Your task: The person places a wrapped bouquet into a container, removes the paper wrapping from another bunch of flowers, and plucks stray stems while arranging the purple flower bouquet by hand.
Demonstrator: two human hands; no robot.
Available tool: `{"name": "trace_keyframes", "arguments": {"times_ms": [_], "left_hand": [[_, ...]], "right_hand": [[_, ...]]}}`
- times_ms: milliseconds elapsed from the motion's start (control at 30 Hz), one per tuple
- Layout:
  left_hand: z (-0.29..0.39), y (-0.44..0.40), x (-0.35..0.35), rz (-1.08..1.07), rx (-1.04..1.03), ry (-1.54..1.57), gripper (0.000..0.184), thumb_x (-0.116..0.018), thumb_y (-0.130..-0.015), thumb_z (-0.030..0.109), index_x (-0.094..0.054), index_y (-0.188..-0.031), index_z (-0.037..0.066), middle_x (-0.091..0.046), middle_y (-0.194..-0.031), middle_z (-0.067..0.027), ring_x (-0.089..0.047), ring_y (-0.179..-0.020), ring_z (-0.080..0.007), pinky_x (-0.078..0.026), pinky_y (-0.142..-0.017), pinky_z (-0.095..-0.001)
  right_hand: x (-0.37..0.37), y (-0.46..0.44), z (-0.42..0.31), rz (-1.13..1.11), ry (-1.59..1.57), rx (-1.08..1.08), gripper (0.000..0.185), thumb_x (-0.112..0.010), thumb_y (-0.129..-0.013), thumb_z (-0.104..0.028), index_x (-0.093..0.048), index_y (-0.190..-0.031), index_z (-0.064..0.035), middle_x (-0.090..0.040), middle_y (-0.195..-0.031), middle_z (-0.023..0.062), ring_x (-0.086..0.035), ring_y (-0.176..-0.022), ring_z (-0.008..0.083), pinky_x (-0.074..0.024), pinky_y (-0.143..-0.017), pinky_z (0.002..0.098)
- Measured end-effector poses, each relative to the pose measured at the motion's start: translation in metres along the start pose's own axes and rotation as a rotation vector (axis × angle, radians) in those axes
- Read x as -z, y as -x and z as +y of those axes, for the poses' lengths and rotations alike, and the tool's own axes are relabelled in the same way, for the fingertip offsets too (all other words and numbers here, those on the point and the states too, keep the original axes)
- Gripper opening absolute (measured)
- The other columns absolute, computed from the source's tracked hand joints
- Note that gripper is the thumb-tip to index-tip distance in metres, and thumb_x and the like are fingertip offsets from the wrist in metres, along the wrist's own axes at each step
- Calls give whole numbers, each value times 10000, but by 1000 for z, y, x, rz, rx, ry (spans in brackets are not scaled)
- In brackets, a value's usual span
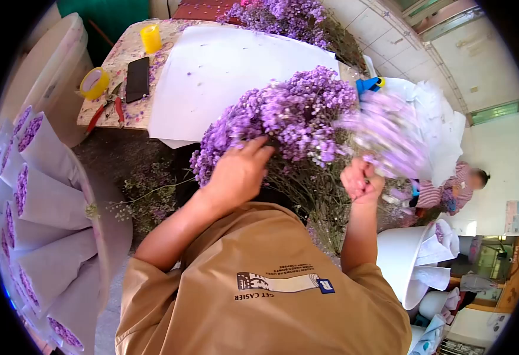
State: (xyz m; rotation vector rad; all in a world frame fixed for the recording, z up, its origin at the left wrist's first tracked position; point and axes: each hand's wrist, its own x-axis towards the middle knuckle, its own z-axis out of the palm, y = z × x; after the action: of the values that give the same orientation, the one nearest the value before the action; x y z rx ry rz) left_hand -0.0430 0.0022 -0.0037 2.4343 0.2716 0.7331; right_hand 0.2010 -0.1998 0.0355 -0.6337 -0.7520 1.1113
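A large bunch of small purple flowers (pixel 295 112) lies in front of me, its green stems (pixel 295 183) toward my body. My left hand (pixel 240 168) is at the near left side of this bunch, fingers curled in among the blossoms and tips partly hidden. To the right, my right hand (pixel 363 180) is closed around the stems of a smaller sprig of purple flowers (pixel 386 133). Motion blurs that sprig, which points up and away from my fist.
Beyond the bunch, white wrapping paper (pixel 212 71) covers the table (pixel 126 44), with a phone (pixel 137 79), pruning shears (pixel 108 107) and yellow tape rolls (pixel 95 83). Wrapped bouquets (pixel 52 183) fill a tub at left. More purple flowers (pixel 289 21) lie behind; a person (pixel 448 192) is at far right.
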Motion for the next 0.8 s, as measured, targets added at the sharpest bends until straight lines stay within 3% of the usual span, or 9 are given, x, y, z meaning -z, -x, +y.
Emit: {"name": "trace_keyframes", "arguments": {"times_ms": [100, 167, 200, 233, 333, 433, 567, 633, 800], "left_hand": [[-5, -4, 11, -83, 63, 107, 385, -721, -823, 58, -637, -1195, 8, -629, -1285, -176, -625, -1124, -392, -529, -927, -471], [4, -12, 18, -34, -8, 198, 374, -729, -844, 88, -635, -1197, 7, -646, -1248, -176, -652, -1066, -378, -538, -898, -460], [13, -17, 19, -34, 62, 376, 349, -736, -875, 128, -635, -1185, 2, -676, -1156, -178, -669, -940, -333, -538, -823, -432], [20, -24, 22, -39, 51, 375, 349, -736, -875, 128, -635, -1185, 2, -676, -1156, -178, -669, -940, -333, -538, -823, -432], [41, -44, 37, -215, 233, 675, 322, -738, -923, 163, -627, -1168, -13, -704, -984, -142, -614, -815, -194, -493, -718, -366], [47, -49, 33, -208, 230, 991, 237, -705, -948, 97, -632, -1142, -19, -713, -998, -89, -616, -900, -133, -506, -826, -338], [37, -41, 15, -225, 254, 1021, 192, -661, -965, 22, -640, -1152, -15, -708, -1042, -55, -606, -940, -115, -505, -860, -315], [43, -38, 21, -194, 313, 1050, 209, -666, -967, 26, -636, -1167, -23, -699, -1055, -37, -599, -941, -102, -504, -847, -297], [38, -36, 12, -70, 285, 987, 199, -682, -958, 77, -640, -1123, -26, -718, -934, -84, -612, -832, -111, -518, -779, -317]], "right_hand": [[8, -7, -19, -101, 67, 0, 229, -614, -1016, -225, -668, -1062, -8, -594, -649, 70, -528, -479, 138, -363, -386, 279], [-1, 0, -9, 202, 260, 35, 240, -632, -1008, -230, -667, -1062, 2, -608, -664, 75, -520, -481, 130, -373, -382, 285], [4, 0, -5, 149, 291, -17, 221, -643, -1000, -206, -668, -1034, 11, -607, -667, 74, -528, -504, 126, -417, -390, 296], [23, 3, 0, 45, 407, -76, 252, -651, -989, -192, -641, -1125, 19, -668, -796, 118, -586, -544, 166, -483, -426, 310], [2, 6, 30, 391, 307, -208, 496, -692, -925, -122, -507, -1363, 22, -692, -1070, 170, -673, -675, 210, -555, -506, 323], [22, 6, 56, 212, 602, -214, 450, -671, -942, -122, -523, -1344, 18, -694, -1045, 141, -679, -726, 193, -563, -549, 318], [-4, 4, 63, 340, 913, 71, 365, -688, -962, -149, -591, -1274, 12, -706, -1081, 102, -701, -860, 159, -573, -663, 305], [-31, -6, 42, 216, 594, -107, 329, -691, -950, -104, -618, -1245, 20, -707, -1116, 94, -697, -961, 159, -576, -759, 321], [-53, -13, 27, 236, 715, -14, 336, -682, -905, -47, -641, -1231, 21, -697, -1108, 40, -637, -963, 103, -520, -821, 266]]}}
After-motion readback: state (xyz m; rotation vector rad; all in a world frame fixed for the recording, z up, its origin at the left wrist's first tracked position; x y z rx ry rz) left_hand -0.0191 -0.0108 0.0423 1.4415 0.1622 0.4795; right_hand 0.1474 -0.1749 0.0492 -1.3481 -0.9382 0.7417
